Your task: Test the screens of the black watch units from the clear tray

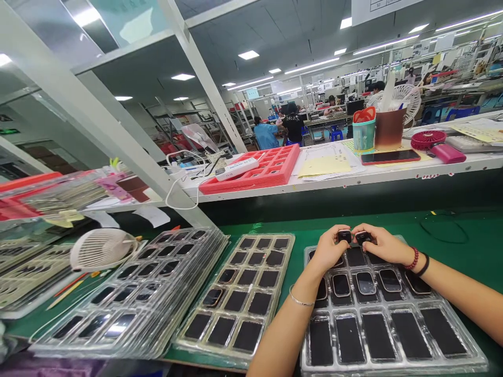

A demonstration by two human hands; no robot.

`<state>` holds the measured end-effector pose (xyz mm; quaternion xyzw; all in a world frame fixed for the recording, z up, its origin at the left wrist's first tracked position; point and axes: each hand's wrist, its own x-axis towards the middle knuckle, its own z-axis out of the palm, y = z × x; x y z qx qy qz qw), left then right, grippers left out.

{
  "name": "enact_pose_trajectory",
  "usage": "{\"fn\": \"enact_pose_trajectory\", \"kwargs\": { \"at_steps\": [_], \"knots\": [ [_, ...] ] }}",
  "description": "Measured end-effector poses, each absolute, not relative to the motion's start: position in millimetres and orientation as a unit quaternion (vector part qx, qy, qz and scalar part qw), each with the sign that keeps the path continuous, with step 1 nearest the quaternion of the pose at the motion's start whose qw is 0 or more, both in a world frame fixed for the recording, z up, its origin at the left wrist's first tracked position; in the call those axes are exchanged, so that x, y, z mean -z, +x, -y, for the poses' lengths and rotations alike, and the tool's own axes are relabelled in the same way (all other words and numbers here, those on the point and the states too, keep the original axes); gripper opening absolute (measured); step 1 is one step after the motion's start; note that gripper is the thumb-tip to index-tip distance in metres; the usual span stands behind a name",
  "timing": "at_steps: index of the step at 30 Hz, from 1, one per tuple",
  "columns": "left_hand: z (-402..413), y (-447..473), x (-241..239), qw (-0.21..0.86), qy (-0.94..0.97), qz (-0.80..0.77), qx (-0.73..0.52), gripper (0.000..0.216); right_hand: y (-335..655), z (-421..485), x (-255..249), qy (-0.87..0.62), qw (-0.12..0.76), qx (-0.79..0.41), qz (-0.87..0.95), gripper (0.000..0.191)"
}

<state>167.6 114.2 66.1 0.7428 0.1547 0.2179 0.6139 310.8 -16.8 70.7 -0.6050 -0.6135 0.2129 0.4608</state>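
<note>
Above the back row of a clear plastic tray (377, 303), my left hand (332, 245) pinches a small dark smartwatch body (344, 236). Beside it my right hand (379, 243) is closed on a second dark watch body (362, 237). The two pieces are close together but apart. Several framed watch bodies lie in the tray's middle row, among them one with a greyish screen (366, 283). The front row's pockets show flat black bottoms (378, 335). My wrists hide part of the tray's back and side pockets.
Left of my tray lies another clear tray (275, 293) with two watch pieces. Further left rise stacked trays (173, 303) and a white fan (102, 249). A shelf (322, 170) behind carries a red foam tray (251, 180), a phone (391, 157) and cups. People sit in the background.
</note>
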Motion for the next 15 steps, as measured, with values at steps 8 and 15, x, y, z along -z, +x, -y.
{"fn": "enact_pose_trajectory", "kwargs": {
  "at_steps": [8,15],
  "knots": [
    [-113.9,167.4,-66.5,0.644,0.725,-0.133,-0.205,0.023,311.2,16.6,-67.3,-0.614,0.474,-0.27,0.571,0.026],
    [-114.9,167.5,-63.3,0.622,0.745,-0.128,-0.206,0.044,310.3,16.7,-71.8,-0.609,0.467,-0.217,0.604,0.032]
  ]
}}
